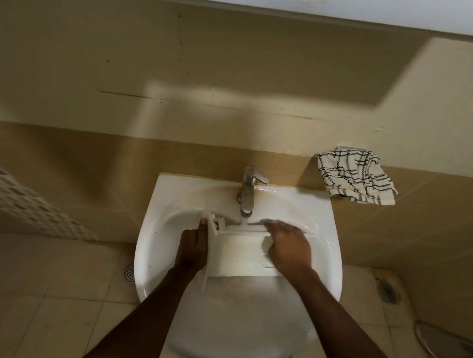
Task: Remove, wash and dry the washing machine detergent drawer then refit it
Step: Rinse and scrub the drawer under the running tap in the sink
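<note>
— While water is falling from the tap (248,190), where is the person holding the detergent drawer (242,254)?

— The person is holding it over the bowl of the white glazed basin (154,229), just under the chrome spout. It is a boxy piece of off-white plastic lying crosswise. Its flat front panel is standing upright at the left end and its ribbed body is stretching to the right. A thin stream (242,221) is landing on its far edge.

— How is the left hand (192,248) gripping?

— It is clamping the front panel, curling round the plate's edge, with one fingertip showing at the panel's upper rim.

— And the right hand (289,245)?

— It is lying on the drawer's right end with its knuckles bent. Its fingertips are smeared by blur, so whether it is gripping or only pressing cannot be told.

— What else is showing nearby?

— A crumpled cream cloth (354,176) with dark checked lines is hanging on the wall to the right of the tap. Smooth beige tiles are covering that wall. A white perforated basket (26,202) is showing at the left edge. Two round metal drains are sitting in the pale floor tiles, one to the left of the basin (129,272) and one to the right (386,291).
</note>
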